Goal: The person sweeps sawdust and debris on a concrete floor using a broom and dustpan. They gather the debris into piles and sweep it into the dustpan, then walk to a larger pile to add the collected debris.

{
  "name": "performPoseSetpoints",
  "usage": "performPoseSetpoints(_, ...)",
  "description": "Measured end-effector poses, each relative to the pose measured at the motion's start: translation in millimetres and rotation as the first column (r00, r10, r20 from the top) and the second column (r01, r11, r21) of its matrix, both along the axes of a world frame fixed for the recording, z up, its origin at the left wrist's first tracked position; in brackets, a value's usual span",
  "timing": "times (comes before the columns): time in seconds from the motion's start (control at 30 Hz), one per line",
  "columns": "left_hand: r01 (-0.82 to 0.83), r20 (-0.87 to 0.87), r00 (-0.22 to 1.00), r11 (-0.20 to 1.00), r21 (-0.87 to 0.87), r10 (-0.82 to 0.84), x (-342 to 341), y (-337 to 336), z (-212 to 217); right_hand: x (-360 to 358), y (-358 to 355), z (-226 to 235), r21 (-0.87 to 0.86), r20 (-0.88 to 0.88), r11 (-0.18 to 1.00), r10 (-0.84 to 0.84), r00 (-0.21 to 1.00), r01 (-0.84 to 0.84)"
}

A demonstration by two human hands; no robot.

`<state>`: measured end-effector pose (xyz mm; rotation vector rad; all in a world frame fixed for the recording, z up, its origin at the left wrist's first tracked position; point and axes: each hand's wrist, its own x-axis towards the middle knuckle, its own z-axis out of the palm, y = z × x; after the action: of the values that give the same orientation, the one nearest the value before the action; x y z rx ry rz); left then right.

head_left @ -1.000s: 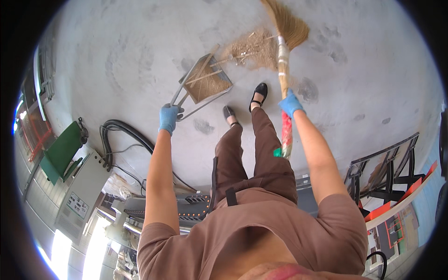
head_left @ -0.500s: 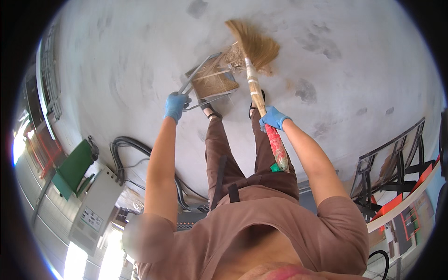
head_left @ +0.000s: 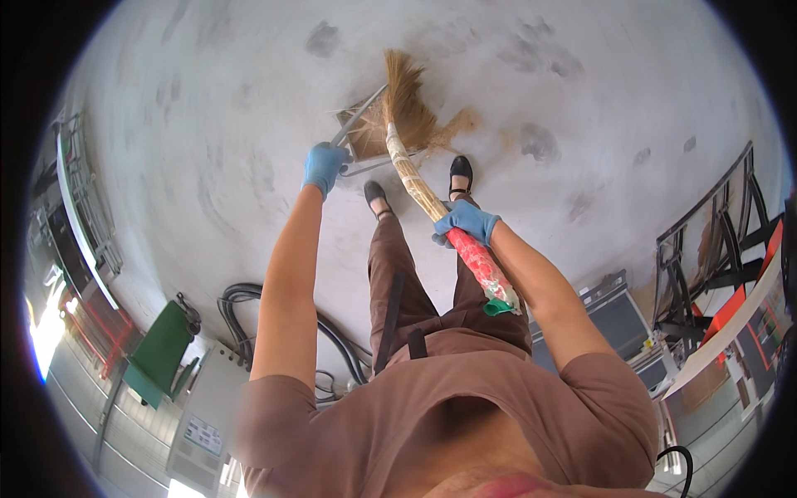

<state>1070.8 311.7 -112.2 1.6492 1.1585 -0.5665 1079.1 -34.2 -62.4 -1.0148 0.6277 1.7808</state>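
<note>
Both my hands wear blue gloves. My left hand (head_left: 325,168) is closed round the grey handle of a dustpan (head_left: 362,143), which lies on the floor in front of my feet. Brown debris and thin pale strips are in the pan. My right hand (head_left: 470,222) grips a straw broom (head_left: 407,170) partway up its handle, just below a red-wrapped section with a green end. The broom's bristles spread over the pan's right part and hide some of it. Brown sawdust-like dirt (head_left: 457,126) lies on the floor right of the bristles.
The grey floor (head_left: 249,108) has dark smudges. Black cables (head_left: 241,295) coil at the lower left, near a grey cabinet (head_left: 207,407) and a green panel (head_left: 158,353). At the right stands a black metal frame (head_left: 714,241) with red parts. My black shoes (head_left: 461,170) flank the broom.
The broom's bristles have moved left and nearer, from beside the dirt pile to over the dustpan. My right hand has shifted slightly left. The floor beneath their former place shows less debris.
</note>
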Motion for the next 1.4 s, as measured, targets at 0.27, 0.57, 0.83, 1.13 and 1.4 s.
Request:
performPoseSetpoints(0.27, 0.114, -0.008, 0.994, 0.993, 0.041, -0.114, -63.1, 55.2, 20.2, -70.0, -23.4, 106.0, -0.015, 0.283, 0.988, -0.146, 0.948, 0.156)
performPoseSetpoints(0.57, 0.24, -0.102, 0.966, 0.971, -0.013, -0.24, -110.0, 97.9, 36.9, -136.5, -37.2, 51.8, -0.509, 0.575, 0.851, 0.22, 0.788, 0.134)
performPoseSetpoints(0.83, 0.274, -0.111, 0.957, 0.961, 0.048, -0.267, -107.6, 85.7, 7.5, -188.0, 24.0, -97.3, -0.294, 0.557, 0.9, -0.113, 0.823, 0.323)
performPoseSetpoints(1.13, 0.416, -0.145, 0.908, 0.887, 0.199, -0.393, -108.5, 107.5, -11.6, -195.0, 111.6, -27.3, 0.078, 0.028, 0.897, -0.438, 0.898, 0.435)
performPoseSetpoints(1.4, 0.117, -0.008, 0.993, 0.99, -0.084, -0.118, -126.5, 107.6, 6.0, -194.2, 127.5, 33.0, 0.03, -0.04, 0.847, -0.53, 0.847, 0.531)
